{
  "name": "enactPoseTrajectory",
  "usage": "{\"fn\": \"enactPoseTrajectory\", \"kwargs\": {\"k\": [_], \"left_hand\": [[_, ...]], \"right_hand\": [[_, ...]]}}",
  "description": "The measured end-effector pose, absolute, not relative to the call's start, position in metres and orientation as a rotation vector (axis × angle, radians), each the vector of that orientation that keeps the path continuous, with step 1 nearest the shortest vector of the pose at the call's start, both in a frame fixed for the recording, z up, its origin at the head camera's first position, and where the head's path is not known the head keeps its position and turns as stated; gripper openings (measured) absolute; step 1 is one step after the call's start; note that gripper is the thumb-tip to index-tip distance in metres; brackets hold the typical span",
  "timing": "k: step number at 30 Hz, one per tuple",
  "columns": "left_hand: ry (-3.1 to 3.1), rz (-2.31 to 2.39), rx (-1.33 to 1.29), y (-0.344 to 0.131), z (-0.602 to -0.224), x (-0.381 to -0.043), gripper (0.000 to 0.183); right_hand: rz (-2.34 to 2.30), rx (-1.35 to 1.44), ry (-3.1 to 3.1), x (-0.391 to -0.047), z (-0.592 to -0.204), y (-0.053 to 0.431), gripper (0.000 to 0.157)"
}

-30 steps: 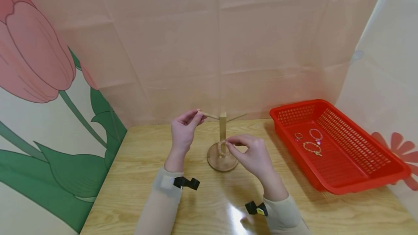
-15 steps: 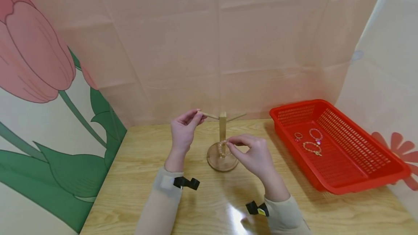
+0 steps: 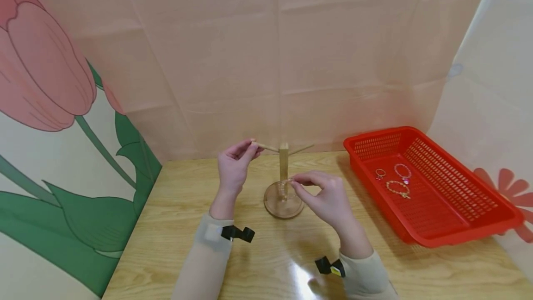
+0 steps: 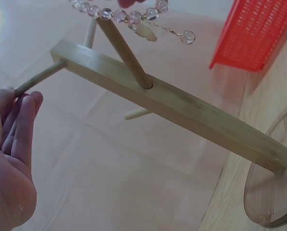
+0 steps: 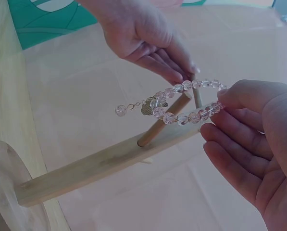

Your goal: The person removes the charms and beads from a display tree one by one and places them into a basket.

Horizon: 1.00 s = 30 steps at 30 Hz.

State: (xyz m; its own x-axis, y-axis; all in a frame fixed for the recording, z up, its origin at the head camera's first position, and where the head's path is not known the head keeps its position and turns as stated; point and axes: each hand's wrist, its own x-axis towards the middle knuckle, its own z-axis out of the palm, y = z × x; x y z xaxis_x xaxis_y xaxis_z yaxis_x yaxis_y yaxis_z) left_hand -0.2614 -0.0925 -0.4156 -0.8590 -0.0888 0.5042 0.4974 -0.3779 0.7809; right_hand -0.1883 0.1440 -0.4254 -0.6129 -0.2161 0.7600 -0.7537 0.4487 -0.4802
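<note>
A wooden stand [image 3: 284,163] with a square post, several thin pegs and a round base stands upright on the table. My left hand [image 3: 234,168] pinches the end of its upper left peg [image 4: 41,77] between thumb and fingers. By thumb and fingertips my right hand [image 3: 322,198] holds a bracelet [image 5: 182,119] of clear and pinkish beads, with a short chain and charm. The bracelet's loop lies at the tip of a lower peg [image 5: 161,122] that points toward me. Whether that tip passes through the loop I cannot tell for sure.
A red plastic basket [image 3: 374,203] stands on the right of the table, holding a pink bracelet [image 3: 403,171], a gold-coloured bracelet [image 3: 397,189] and a small ring-shaped piece [image 3: 380,173]. A pinkish sheet [image 3: 208,59] hangs behind the wooden table [image 3: 179,226].
The right hand has shifted very slightly to the right, and the bracelet has turned in its fingers, its loop now looking flatter. The left hand keeps its hold on the peg.
</note>
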Motion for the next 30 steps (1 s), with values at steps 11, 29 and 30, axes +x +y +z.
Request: {"fn": "enactPoseTrajectory", "kwargs": {"k": [11,29,30], "left_hand": [[-1.502,-2.263,-0.528,-0.092,-0.416,-0.262,0.022],[-1.511,-2.252,-0.52,-0.091,-0.415,-0.262,0.019],[-1.509,-2.253,-0.517,-0.092,-0.415,-0.262,0.019]], "right_hand": [[1.103,0.778,-2.06,-0.187,-0.419,0.152,0.02],[1.11,0.728,-2.025,-0.183,-0.413,0.159,0.021],[1.111,0.722,-2.026,-0.183,-0.413,0.16,0.021]]}}
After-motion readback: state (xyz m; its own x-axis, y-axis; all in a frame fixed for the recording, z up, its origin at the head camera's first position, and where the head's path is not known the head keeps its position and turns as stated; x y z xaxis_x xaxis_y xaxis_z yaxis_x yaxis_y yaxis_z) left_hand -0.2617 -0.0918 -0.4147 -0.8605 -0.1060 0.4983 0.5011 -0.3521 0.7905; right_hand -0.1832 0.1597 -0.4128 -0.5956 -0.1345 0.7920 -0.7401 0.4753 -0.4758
